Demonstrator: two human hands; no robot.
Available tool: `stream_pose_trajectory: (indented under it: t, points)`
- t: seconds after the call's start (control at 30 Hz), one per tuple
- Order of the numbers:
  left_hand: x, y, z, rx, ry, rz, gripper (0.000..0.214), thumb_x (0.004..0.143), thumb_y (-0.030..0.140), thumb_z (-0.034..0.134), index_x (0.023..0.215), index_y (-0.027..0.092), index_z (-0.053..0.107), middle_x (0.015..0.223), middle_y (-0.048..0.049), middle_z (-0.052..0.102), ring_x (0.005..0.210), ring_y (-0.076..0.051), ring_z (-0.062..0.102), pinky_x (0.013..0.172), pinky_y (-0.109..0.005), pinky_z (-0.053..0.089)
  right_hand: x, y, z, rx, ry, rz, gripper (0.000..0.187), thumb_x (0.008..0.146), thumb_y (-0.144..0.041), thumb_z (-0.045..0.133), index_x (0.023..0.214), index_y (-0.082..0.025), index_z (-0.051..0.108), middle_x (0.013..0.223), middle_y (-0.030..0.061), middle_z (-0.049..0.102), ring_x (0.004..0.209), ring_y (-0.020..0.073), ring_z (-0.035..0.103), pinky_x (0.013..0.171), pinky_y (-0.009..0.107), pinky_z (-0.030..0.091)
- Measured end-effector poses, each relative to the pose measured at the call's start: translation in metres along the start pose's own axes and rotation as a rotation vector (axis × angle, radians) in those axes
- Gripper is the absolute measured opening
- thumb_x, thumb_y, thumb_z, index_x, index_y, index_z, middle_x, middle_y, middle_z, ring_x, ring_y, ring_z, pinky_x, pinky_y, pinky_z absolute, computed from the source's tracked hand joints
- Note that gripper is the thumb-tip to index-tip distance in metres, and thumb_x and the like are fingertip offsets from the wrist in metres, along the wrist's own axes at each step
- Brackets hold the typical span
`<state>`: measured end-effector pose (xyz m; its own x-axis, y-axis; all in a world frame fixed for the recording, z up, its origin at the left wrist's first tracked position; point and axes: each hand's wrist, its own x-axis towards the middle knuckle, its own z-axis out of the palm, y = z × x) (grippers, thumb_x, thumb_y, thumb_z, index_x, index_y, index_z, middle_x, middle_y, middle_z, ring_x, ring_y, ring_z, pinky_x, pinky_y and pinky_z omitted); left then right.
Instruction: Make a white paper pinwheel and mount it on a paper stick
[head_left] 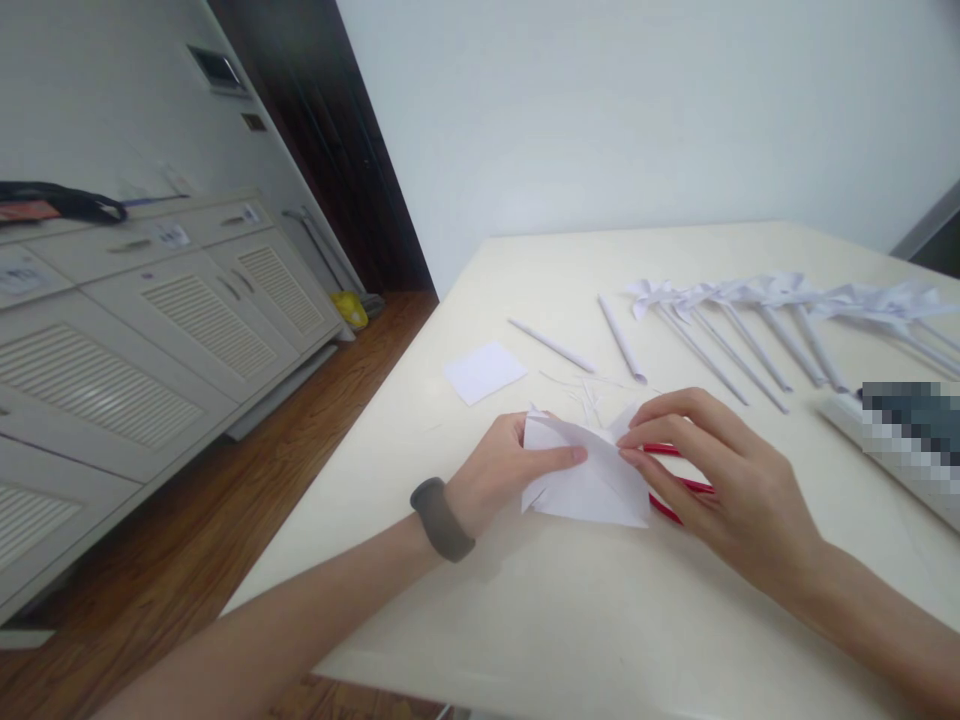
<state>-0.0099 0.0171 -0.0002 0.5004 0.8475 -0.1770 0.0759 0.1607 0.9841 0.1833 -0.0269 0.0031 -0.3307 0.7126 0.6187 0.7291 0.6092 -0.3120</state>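
Between my two hands is a white sheet of paper (pixel 592 490), cut and partly bent, held just above the table (pixel 570 620). My left hand (pixel 517 465) grips its left side, thumb on top and the other fingers hidden underneath. With thumb and fingertips, my right hand (pixel 697 470) pinches the paper near its upper right. Red-handled scissors (pixel 664 505) lie behind the paper and the right hand; their blades are hidden. Thin white paper scraps (pixel 589 398) are scattered just beyond the sheet.
A flat white paper square (pixel 486 372) lies at the left. Farther back rest a thin paper roll (pixel 553 346) and a thicker paper roll (pixel 622 338). Several paper pinwheels (pixel 780 295) on rolled sticks line the right. A long white object (pixel 885 445) sits at the right edge.
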Motion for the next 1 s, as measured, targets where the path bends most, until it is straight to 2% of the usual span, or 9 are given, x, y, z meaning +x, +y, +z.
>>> stream_pose_trajectory:
  t: [0.2,0.43,0.73,1.0]
  points:
    - [0.0,0.001,0.0,0.133,-0.017,0.029,0.015,0.067,0.02,0.064,0.081,0.014,0.06,0.074,-0.0021,0.061,0.07,-0.017,0.058,0.06,-0.026,0.043,0.0,0.001,0.009,-0.078,-0.052,-0.048,0.008,0.083,-0.015,0.051,0.085,-0.02,0.057,0.087,0.0054,0.057,0.075,0.017,0.052,0.065,0.032,0.041]
    - [-0.002,-0.001,0.005,0.214,0.014,0.085,0.009,0.068,0.019,0.063,0.074,0.017,0.057,0.068,0.002,0.054,0.065,-0.014,0.053,0.057,-0.024,0.04,-0.001,0.0,0.013,-0.185,-0.035,-0.122,0.008,0.081,-0.013,0.052,0.084,-0.016,0.059,0.084,0.0072,0.059,0.074,0.0177,0.051,0.067,0.033,0.04]
    - [-0.003,-0.001,0.008,0.31,0.074,0.15,0.021,0.071,0.028,0.063,0.089,0.016,0.06,0.086,-0.0038,0.062,0.081,-0.02,0.057,0.07,-0.029,0.043,-0.004,0.002,0.017,-0.187,-0.034,-0.192,0.016,0.081,-0.007,0.05,0.091,-0.018,0.057,0.089,0.007,0.059,0.079,0.018,0.051,0.073,0.033,0.039]
    - [-0.003,0.002,0.007,0.334,0.041,0.15,0.029,0.072,0.034,0.063,0.094,0.017,0.06,0.093,-0.0054,0.062,0.088,-0.022,0.057,0.076,-0.031,0.044,-0.004,0.001,0.02,-0.227,-0.034,-0.202,0.019,0.081,-0.005,0.047,0.09,-0.017,0.059,0.088,0.0058,0.06,0.078,0.0166,0.049,0.074,0.032,0.039]
